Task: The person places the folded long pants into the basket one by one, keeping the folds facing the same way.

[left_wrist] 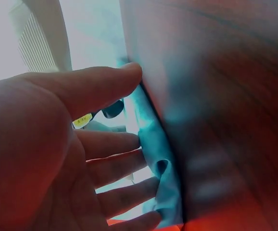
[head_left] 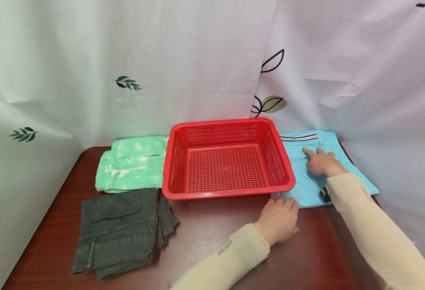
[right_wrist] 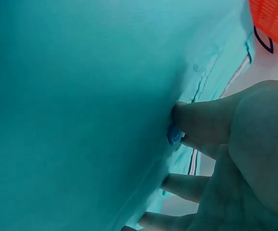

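Note:
On the right of the table lies a folded light-blue garment (head_left: 308, 193) with a striped trim and a small emblem, partly behind the basket. My right hand (head_left: 322, 162) rests on it, fingertips touching the fabric near the emblem. In the right wrist view its fingers spread over the blue cloth (right_wrist: 81, 115). My left hand (head_left: 278, 219) is at the garment's front edge, just below the basket's corner. From the left wrist, the fingers of the left hand (left_wrist: 95, 159) look loosely extended, their tips at the folded blue edge (left_wrist: 160, 149).
A red plastic basket (head_left: 228, 194) stands mid-table with nothing in it. Left of it lies a folded green-and-white garment (head_left: 136, 161), and nearer, folded dark grey jeans (head_left: 119, 233). A patterned white curtain (head_left: 197, 60) hangs behind the table.

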The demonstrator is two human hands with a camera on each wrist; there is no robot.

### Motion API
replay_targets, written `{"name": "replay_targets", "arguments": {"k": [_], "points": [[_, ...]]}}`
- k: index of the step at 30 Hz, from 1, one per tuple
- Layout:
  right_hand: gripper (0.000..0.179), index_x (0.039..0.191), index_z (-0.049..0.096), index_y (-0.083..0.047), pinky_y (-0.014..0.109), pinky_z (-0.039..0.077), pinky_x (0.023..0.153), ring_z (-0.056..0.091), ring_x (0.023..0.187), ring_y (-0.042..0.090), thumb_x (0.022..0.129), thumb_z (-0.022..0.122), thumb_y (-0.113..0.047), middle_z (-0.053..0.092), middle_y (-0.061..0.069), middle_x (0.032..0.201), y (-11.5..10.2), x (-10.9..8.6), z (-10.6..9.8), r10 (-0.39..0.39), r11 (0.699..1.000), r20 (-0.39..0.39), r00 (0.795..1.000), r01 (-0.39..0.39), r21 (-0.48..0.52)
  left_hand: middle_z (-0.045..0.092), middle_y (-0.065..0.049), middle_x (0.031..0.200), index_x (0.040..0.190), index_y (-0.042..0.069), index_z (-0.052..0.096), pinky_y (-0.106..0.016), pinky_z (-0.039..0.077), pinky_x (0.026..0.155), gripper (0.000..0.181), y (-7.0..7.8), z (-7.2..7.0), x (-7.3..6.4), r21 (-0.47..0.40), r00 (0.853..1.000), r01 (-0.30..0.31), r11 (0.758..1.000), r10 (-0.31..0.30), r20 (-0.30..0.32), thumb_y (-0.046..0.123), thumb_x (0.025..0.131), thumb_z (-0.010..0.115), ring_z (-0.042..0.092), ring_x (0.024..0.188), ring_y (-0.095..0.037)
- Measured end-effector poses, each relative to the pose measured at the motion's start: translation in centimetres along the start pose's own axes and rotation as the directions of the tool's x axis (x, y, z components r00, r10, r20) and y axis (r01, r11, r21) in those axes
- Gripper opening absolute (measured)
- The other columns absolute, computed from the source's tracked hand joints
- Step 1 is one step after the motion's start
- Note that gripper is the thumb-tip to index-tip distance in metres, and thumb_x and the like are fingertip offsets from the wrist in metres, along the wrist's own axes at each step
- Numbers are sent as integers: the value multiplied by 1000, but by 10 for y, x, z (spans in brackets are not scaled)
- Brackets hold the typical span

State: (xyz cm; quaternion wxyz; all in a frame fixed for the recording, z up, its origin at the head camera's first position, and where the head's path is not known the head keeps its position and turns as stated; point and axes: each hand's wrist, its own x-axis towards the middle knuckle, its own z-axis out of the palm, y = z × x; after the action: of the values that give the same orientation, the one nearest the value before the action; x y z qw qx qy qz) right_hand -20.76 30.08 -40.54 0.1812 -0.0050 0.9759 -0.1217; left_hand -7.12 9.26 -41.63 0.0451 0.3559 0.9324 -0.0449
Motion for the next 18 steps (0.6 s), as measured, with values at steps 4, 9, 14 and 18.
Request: {"name": "replay_targets", "arguments": {"k": [4, 9, 14, 18], "points": [[60, 155, 19, 5, 80, 26, 100, 9, 131, 74, 103, 40, -15, 5, 46, 152, -5, 1, 2, 19, 1000, 9, 1000, -19, 10, 55, 14, 124, 138, 23, 55, -30, 36, 110, 56, -3, 1, 2, -10, 1000, -5, 1000, 5, -9, 54, 92, 66, 48, 118, -6], [59, 154, 20, 6, 79, 27, 100, 11, 131, 74, 102, 40, -14, 7, 46, 151, -6, 1, 2, 28, 1000, 5, 1000, -28, 0, 57, 14, 121, 136, 23, 57, -28, 36, 110, 52, -4, 1, 3, -12, 1000, -14, 1000, 14, -12, 53, 94, 65, 50, 115, -6], [59, 154, 21, 7, 78, 29, 100, 14, 129, 74, 102, 41, -14, 9, 47, 151, -5, -1, 1, 21, 1000, 9, 1000, -21, -11, 58, 16, 121, 134, 25, 59, -27, 36, 109, 50, -4, 0, 3, -8, 1000, -20, 1000, 20, -3, 53, 93, 66, 51, 114, -5], [60, 154, 21, 6, 77, 31, 99, 17, 129, 73, 102, 42, -15, 10, 46, 150, -4, -4, 0, 22, 1000, 17, 1000, -22, -21, 59, 16, 118, 131, 25, 61, -26, 38, 106, 48, -3, 1, 2, 10, 1000, -21, 1000, 21, -10, 53, 93, 66, 52, 112, -5]]}}
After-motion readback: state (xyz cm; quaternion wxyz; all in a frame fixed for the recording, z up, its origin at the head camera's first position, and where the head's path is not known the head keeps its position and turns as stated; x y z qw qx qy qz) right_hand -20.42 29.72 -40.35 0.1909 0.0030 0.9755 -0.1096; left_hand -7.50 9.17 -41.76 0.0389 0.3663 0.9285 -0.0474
